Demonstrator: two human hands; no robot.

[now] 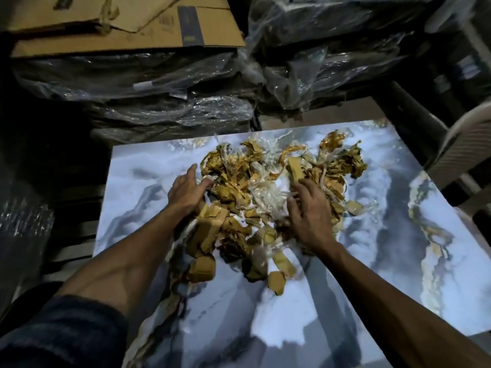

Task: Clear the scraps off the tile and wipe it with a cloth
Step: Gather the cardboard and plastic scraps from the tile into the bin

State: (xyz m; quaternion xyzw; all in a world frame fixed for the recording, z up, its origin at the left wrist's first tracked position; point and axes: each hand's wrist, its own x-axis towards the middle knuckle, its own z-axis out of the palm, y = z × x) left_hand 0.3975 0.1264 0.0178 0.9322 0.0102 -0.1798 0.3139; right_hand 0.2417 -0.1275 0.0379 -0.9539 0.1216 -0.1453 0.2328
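Glossy marbled grey-and-white tile [398, 208] lies flat, its middle and far part heaped with scraps [265, 197]: crumpled brown tape, torn cardboard bits and clear crinkled plastic. Bare tile shows to the right and near, while plastic-wrapped stacks [172, 102] crowd the far edge. The left hand [186, 191] and right hand [309, 213] rest with spread fingers on the heap's two sides, gripping nothing.
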